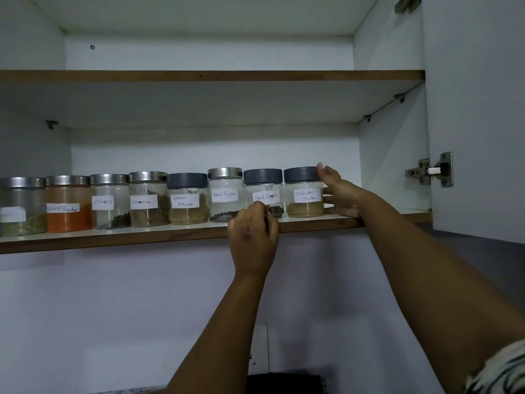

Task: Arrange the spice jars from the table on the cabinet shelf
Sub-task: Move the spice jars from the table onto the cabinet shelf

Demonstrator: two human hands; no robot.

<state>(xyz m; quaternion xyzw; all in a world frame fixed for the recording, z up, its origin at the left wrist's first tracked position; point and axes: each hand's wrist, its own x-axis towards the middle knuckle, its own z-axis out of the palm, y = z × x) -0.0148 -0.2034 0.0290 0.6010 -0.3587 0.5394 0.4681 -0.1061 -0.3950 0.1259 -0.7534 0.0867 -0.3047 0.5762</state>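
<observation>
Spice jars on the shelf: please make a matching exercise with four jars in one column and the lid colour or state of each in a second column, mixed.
1. Coriander Powder jar
2. Cloves jar
3. Garam Masala jar
4. jar of orange powder

A. silver lid, dark whole spice at bottom
B. grey lid, right hand holds it
C. silver lid, filled about halfway
D. grey lid, no hand on it

Pairs: 1-B, 2-A, 3-D, 4-C

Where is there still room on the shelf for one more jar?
Bare shelf shows only at the right end, between the Coriander Powder jar and the cabinet wall, though the right hand sits there now. The upper shelf looks bare from below. Leftward the row is packed; the left hand is at the front Black Pepper jar.
</observation>
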